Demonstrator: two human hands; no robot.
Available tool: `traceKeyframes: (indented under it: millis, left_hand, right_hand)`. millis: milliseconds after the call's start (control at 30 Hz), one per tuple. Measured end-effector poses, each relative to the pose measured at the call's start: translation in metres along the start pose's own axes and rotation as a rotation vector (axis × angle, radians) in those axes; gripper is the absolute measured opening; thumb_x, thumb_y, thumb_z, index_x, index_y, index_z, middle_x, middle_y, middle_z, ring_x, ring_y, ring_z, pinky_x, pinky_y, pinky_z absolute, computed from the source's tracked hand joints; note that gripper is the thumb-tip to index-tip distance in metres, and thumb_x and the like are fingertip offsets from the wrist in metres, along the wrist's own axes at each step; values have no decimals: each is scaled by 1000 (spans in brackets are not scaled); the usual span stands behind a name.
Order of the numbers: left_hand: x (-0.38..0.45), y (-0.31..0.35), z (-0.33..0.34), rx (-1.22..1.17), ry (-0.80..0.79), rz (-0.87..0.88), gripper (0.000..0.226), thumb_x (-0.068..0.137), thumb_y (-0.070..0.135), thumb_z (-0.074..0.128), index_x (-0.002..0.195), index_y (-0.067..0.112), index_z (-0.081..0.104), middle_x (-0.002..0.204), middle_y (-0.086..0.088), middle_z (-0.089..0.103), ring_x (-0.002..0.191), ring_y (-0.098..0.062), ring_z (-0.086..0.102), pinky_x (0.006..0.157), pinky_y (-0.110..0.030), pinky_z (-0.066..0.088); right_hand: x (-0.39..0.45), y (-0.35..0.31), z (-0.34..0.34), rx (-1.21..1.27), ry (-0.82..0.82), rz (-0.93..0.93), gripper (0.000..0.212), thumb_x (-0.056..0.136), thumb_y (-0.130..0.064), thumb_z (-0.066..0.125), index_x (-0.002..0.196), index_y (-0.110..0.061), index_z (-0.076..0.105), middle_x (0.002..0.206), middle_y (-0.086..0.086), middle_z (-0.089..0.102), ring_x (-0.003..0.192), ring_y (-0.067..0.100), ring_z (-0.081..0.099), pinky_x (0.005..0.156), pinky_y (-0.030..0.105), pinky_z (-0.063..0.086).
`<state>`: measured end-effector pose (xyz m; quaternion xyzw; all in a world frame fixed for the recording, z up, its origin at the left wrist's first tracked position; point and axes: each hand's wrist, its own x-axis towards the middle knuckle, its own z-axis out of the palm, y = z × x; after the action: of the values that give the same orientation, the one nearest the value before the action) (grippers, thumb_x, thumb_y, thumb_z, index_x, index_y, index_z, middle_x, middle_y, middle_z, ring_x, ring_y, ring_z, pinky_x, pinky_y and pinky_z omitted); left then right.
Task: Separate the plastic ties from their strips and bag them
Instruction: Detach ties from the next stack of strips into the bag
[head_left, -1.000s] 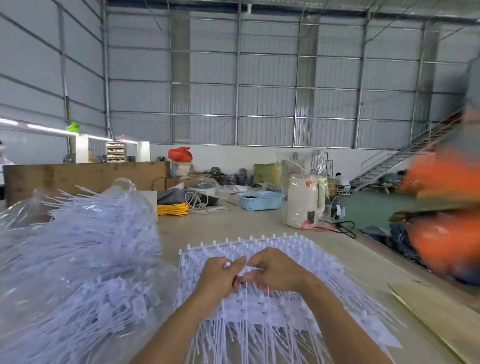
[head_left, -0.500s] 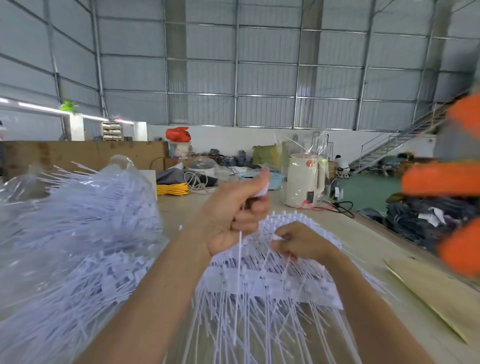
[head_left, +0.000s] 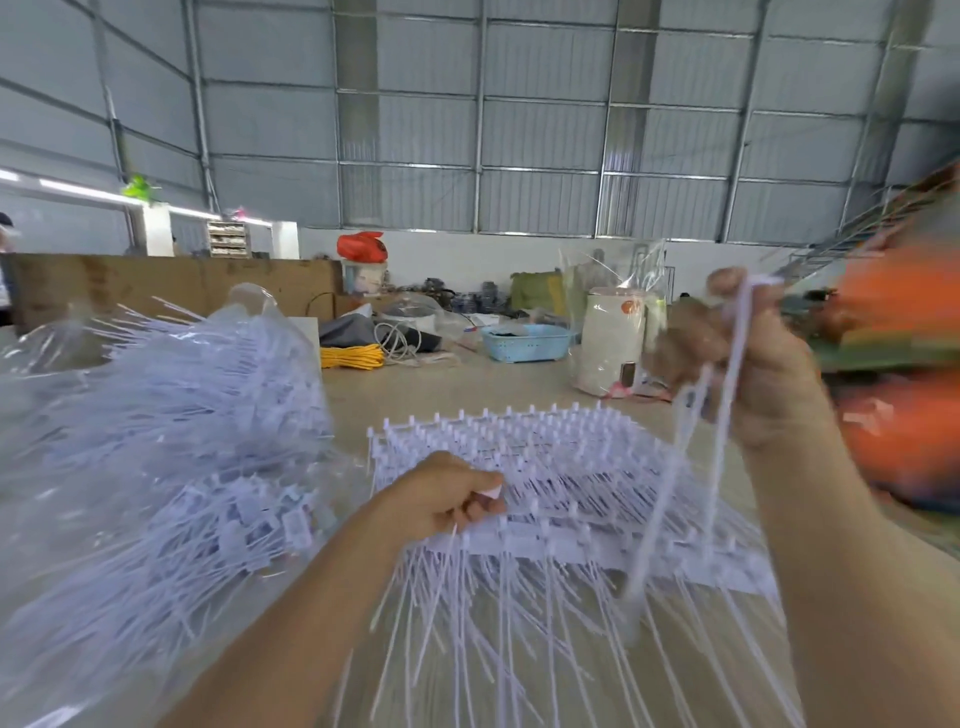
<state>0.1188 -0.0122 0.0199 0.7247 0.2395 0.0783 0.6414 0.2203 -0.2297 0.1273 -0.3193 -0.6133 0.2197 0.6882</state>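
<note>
A stack of white plastic tie strips (head_left: 571, 467) lies on the table in front of me, tails fanning toward me. My left hand (head_left: 441, 493) rests on the stack's near left part and pinches a tie head there. My right hand (head_left: 748, 358) is raised above the stack's right side and grips a few loose white ties (head_left: 670, 478), which hang blurred down to the stack. A large clear plastic bag (head_left: 156, 441) full of separated ties bulges at the left.
The tan table (head_left: 467, 384) carries a blue basket (head_left: 524, 343), a white kettle (head_left: 608, 343) and yellow cable (head_left: 350, 356) at the back. Blurred orange shapes (head_left: 893, 415) fill the right edge. A wooden board stands behind the bag.
My left hand came down from its raised position to the stack. My right hand left the stack and rose to the right, lifting ties with it.
</note>
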Motion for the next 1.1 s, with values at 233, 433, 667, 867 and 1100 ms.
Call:
traceKeyframes:
  millis: [233,433,667,867,1100]
  left_hand:
    - [-4,7,13,-40,-122,27,50,90,57,47,76,11,60,68,-15,70,36,-12,45,37,-16,31]
    - [-4,-1,16,173,-48,227,47,76,57,67,52,19,52,50,1,55,37,-7,38,38,-18,27]
    - [2,-7,16,138,90,279,41,85,37,67,61,17,41,50,3,51,40,-8,47,40,-17,27]
    - [-1,-5,25,213,238,455,45,90,36,62,72,-5,61,60,-16,55,55,-20,51,59,-28,42]
    - [-2,-8,28,174,236,382,48,88,33,65,49,9,52,37,0,51,41,-13,51,50,-20,43]
  right_hand:
    - [-20,115,15,-1113,66,489,37,69,-32,81,62,-11,51,54,-6,41,42,2,35,47,19,29]
    - [-30,129,14,-1046,138,495,41,64,-32,84,80,-17,50,67,-9,51,46,1,45,44,17,37]
    - [-33,124,14,-921,43,457,12,85,-16,67,78,-25,69,54,-21,60,48,-5,52,51,6,37]
    - [-33,126,13,-945,121,502,31,85,-29,68,79,1,68,49,-9,56,42,1,44,50,16,36]
    - [-35,128,18,-1063,75,443,19,85,-24,67,91,-7,74,77,17,69,58,15,55,63,21,45]
